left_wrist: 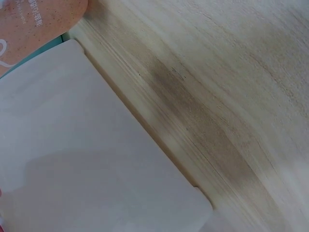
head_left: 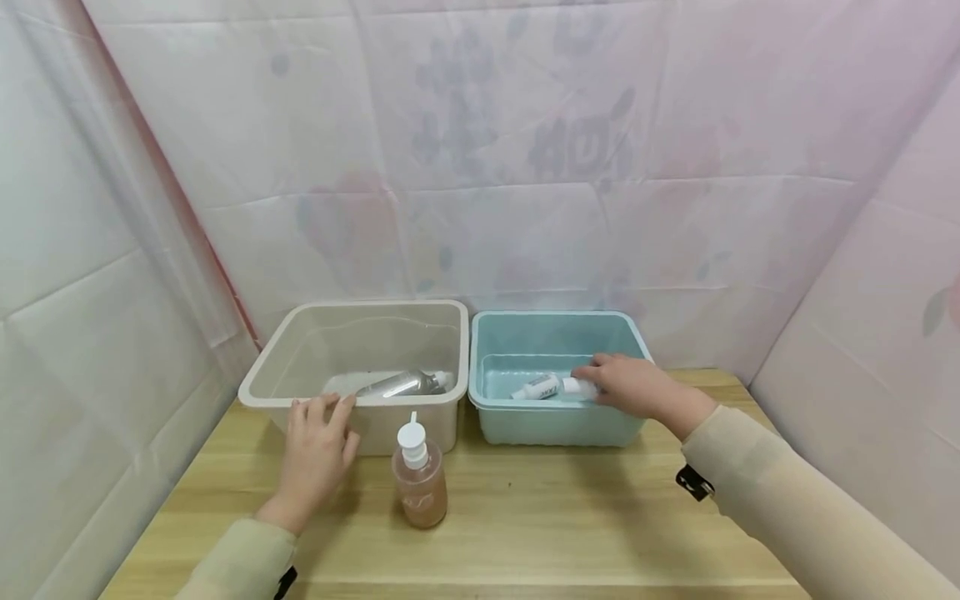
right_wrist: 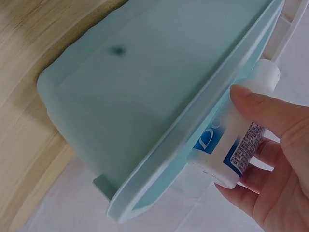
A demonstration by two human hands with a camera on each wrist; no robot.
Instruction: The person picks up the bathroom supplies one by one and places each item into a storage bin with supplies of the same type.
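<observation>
My right hand [head_left: 630, 385] holds a white bottle [right_wrist: 231, 133] with a blue label over the front rim of the light blue bin [head_left: 558, 427], thumb on one side and fingers on the other. The bottle's cap points left, towards the cream bin [head_left: 375, 425]. Another white bottle [head_left: 538, 387], lettered like Dove, appears to lie inside the blue bin near that cap. Across the table, my left hand [head_left: 318, 450] rests its fingers on the cream bin's front rim. A clear bottle [head_left: 401, 385] with a dark end and white cap lies in that bin.
A pump bottle [head_left: 422, 492] of orange-pink liquid stands upright on the wooden table [head_left: 525, 525], before the cream bin and right of my left hand. Both bins stand side by side against a patterned hanging sheet [head_left: 487, 167]. More sheeting encloses the table's left and right sides.
</observation>
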